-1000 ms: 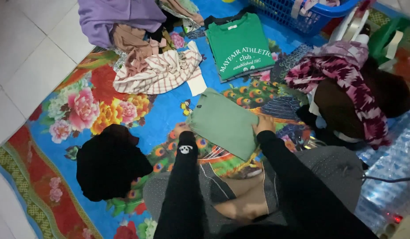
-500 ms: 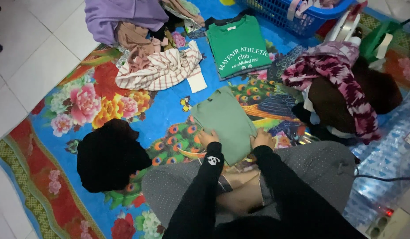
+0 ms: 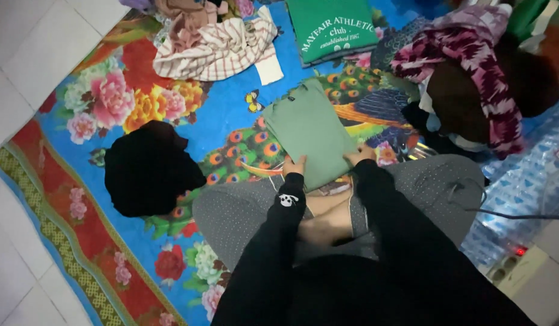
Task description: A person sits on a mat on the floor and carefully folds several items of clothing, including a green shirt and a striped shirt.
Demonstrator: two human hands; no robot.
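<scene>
The folded sage-green cotton garment (image 3: 309, 134) lies flat on the mat, just in front of the person's crossed legs, approx. in the middle of the scene. Both hands rest on its near edge: the left hand (image 3: 294, 166) at the near-left corner, the right hand (image 3: 359, 154) at the near-right corner. The fingers press down on the cloth or pinch the hem, but I cannot tell which, because the black sleeves hide much of them.

My judgement on handling: the garment is light, soft and limp, w/ no stiffness, so it sags if lifted from one point only. It is not fragile and not slippery. Best places to hold are the two near corners or the side folds, both hands together, so the folds stay in place.

The surface is a thin bright floor mat (image 3: 231, 121) w/ blue ground, big flowers and peacock pattern, red border on the left. It lies on a white tiled floor (image 3: 26, 54). On the left, near the knee, is a black crumpled cloth (image 3: 148, 169). Far left is a striped beige-and-white cloth (image 3: 219, 48). Far centre is a folded dark-green t-shirt w/ white print (image 3: 333, 30). On the right sits a pile w/ pink-and-maroon patterned fabric (image 3: 472, 78). Near right are packed clear plastic water bottles (image 3: 520, 181) and a white power strip (image 3: 514, 259).
</scene>
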